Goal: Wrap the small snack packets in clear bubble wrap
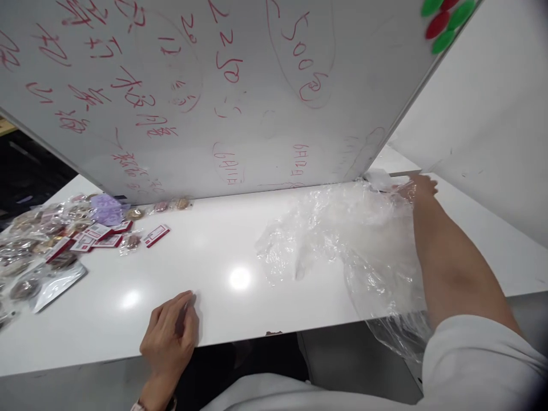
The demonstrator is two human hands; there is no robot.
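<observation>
My left hand (171, 337) rests on the near edge of the white table (205, 251), fingers curled loosely, with nothing visible in them. My right hand (422, 187) reaches far across to the right, at the far end of a large crumpled clear plastic sheet (342, 240). Its fingers touch the plastic near a small clear packet (379, 180), and the plastic hides most of them. The sheet spreads over the table's right half and hangs over the front edge.
A whiteboard (240, 85) with red writing leans over the back of the table. Several small packets with red-and-white cards (98, 237) and a purple piece (105, 208) lie at the left. Coloured magnets (445, 20) sit at the board's top right.
</observation>
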